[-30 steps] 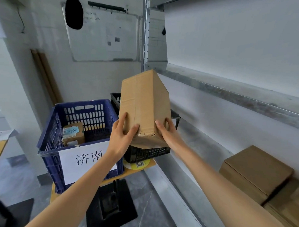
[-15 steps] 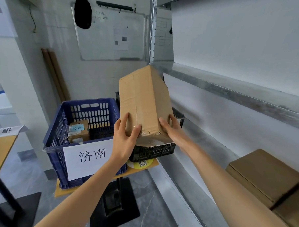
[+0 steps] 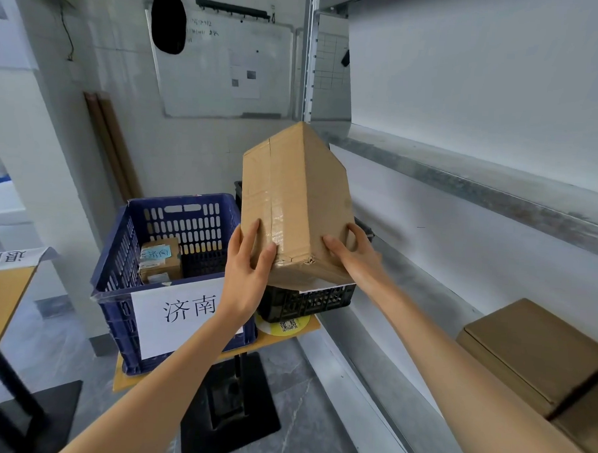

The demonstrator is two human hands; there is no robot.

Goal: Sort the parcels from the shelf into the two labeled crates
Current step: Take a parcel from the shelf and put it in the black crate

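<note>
Presently: box [image 3: 292, 198], tilted, held over black crate [image 3: 308, 300], left grip [image 3: 246, 272] and right grip [image 3: 352, 259] both clamped on its lower end only; risk: top-heavy, could tip forward and drop askew.

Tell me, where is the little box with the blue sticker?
In the head view the little box sits inside the blue crate, left of centre, just left of the left hand that holds the big cardboard box.

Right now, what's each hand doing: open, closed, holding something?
Left hand: holds the cardboard box, near its lower left edge.
Right hand: holds the same box, on its lower right side.
</note>
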